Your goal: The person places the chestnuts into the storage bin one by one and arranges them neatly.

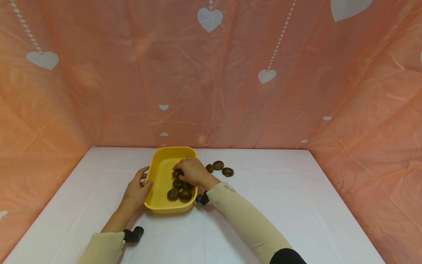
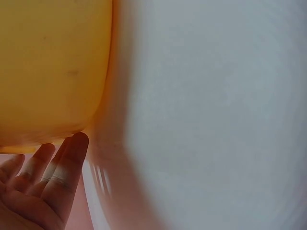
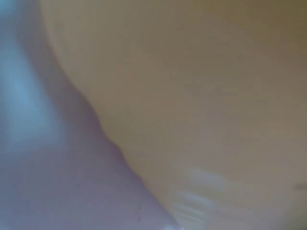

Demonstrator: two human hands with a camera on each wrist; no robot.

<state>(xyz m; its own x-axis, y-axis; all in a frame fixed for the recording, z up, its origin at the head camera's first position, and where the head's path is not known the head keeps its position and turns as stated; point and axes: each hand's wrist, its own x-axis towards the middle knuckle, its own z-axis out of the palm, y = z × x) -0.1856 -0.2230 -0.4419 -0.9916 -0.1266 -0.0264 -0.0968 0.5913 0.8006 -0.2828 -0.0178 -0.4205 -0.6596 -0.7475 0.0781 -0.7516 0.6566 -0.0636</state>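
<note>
The left hand (image 1: 136,189) rests with relaxed, released fingers against the outer left wall of the yellow tray (image 1: 159,172) on the white tabletop (image 1: 296,205). The right hand (image 1: 192,171) reaches into the tray, its grip pinching a chestnut (image 1: 177,172) directly beneath the fingertips; three chestnuts (image 1: 219,168) lie just right of the tray

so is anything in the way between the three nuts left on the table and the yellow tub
Nothing visible blocks them. The three nuts lie on the white table just right of the yellow tub, with only its low right wall to clear. The right hand is over the tub's nuts, and the left hand rests on the left rim.
</note>
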